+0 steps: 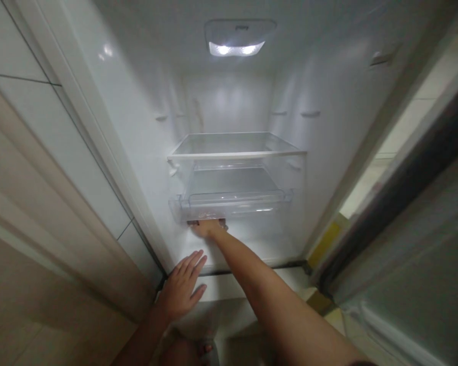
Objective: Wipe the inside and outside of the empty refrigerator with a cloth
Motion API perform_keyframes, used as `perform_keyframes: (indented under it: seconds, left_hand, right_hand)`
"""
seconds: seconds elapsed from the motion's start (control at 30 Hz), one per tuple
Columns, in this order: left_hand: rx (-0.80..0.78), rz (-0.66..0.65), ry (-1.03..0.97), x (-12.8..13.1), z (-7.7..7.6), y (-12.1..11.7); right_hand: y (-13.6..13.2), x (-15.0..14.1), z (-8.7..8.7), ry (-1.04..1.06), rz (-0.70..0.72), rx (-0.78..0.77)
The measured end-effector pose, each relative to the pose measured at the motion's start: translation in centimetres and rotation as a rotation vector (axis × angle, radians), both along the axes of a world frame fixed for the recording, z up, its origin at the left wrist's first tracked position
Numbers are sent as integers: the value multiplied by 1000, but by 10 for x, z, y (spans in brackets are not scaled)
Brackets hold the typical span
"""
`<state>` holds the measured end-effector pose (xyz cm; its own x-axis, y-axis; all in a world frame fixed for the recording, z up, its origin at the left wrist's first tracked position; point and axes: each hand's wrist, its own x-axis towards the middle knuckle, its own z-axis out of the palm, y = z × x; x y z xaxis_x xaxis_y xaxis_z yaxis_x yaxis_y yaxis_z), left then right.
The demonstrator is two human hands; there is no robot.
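Observation:
My right hand reaches deep into the fridge, below the clear drawer. Under its palm, a dark brown cloth shows on both sides, pressed toward the fridge floor. The drawer's front edge hides part of the fingers and cloth. My left hand is near the front left edge of the fridge, fingers stretched out and nothing in it. Whether it touches the edge, I cannot tell.
A glass shelf spans the fridge above the drawer. The lamp is lit at the top. An open door stands at the right, and a tiled wall rises at the left. Small shelf supports stick out from both side walls.

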<state>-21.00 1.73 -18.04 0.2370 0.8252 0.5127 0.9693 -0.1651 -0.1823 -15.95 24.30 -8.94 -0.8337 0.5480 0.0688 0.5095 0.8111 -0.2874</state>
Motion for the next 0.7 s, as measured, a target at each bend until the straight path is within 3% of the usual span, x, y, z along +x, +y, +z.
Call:
perform_keyframes:
  seconds: [0.13, 0.27, 0.5, 0.7]
  left_hand:
    - [33, -15, 11, -2, -3, 2]
    - [57, -41, 42, -4, -3, 3]
    - [60, -57, 48, -7, -5, 5]
    - [15, -41, 15, -6, -3, 3]
  right_hand:
    - [-17, 55, 4, -22, 87, 53]
    - [-16, 107, 6, -41, 76, 96]
    - [28, 166, -2, 0, -300, 157]
    - [84, 179, -8, 78, -530, 144]
